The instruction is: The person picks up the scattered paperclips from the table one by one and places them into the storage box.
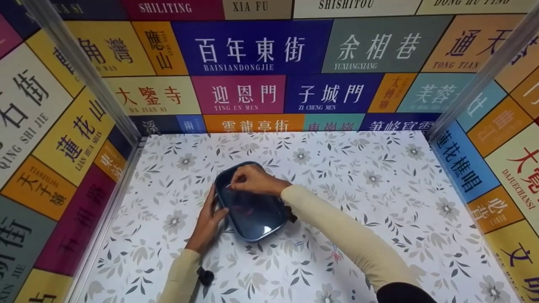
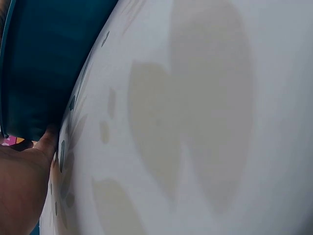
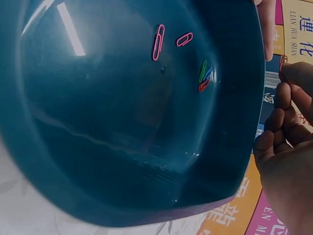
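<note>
A dark blue-green plastic basin [image 1: 252,216] stands on the patterned tabletop. My left hand [image 1: 207,219] rests against its left outer wall, fingers fairly straight along the side and the thumb near the rim. In the left wrist view, part of that hand [image 2: 24,181] touches the basin's wall [image 2: 46,63] low down. Over the basin's far left part, my right hand [image 1: 257,180] pinches a small reddish paper clip [image 3: 284,59] between thumb and forefinger, mostly hidden. Inside the basin lie several paper clips, among them a pink one [image 3: 158,43], a green one [image 3: 203,71] and a red one [image 3: 204,86].
On the tabletop [image 1: 370,210], right of the basin, lie a bluish paper clip [image 1: 299,243] and a few reddish ones [image 1: 335,256] beside the right forearm. Panels with printed street signs [image 1: 252,46] wall the table at the back and both sides.
</note>
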Tool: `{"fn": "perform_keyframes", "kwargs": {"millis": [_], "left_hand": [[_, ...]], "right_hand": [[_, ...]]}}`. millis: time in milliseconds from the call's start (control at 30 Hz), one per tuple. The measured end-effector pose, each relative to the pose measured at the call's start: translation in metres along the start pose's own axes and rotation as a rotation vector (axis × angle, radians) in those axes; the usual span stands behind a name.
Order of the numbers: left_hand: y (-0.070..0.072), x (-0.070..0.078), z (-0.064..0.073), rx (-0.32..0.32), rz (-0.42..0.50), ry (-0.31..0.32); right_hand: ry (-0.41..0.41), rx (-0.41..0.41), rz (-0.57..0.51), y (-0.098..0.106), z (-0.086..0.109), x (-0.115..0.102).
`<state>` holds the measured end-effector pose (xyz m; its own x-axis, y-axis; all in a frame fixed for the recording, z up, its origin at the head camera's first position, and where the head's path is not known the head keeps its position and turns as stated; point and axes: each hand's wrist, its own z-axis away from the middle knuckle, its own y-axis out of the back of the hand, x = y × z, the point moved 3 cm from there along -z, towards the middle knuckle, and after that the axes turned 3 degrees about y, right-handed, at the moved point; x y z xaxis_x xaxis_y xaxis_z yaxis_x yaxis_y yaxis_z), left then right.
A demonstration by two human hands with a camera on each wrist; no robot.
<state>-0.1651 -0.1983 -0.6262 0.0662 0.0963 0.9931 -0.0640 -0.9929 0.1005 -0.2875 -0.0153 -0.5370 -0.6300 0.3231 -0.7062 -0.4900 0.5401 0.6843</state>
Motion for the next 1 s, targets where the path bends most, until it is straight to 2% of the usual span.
{"fn": "perform_keyframes", "kwargs": {"millis": [233,433,733,1000], "left_hand": [[0.000,0.002,0.000,0.010,0.004,0.067],[0.001,0.001,0.000,0.023,-0.019,0.055],[0.001,0.000,0.000,0.028,-0.013,0.054],[0.001,0.000,-0.001,0.029,-0.022,0.058]], "right_hand": [[0.001,0.009,-0.036,-0.004,-0.001,0.007],[-0.042,0.024,-0.057,-0.008,-0.005,0.012],[-0.045,0.028,-0.086,-0.016,-0.008,0.021],[-0.098,0.022,-0.099,-0.021,-0.008,0.030]]}}
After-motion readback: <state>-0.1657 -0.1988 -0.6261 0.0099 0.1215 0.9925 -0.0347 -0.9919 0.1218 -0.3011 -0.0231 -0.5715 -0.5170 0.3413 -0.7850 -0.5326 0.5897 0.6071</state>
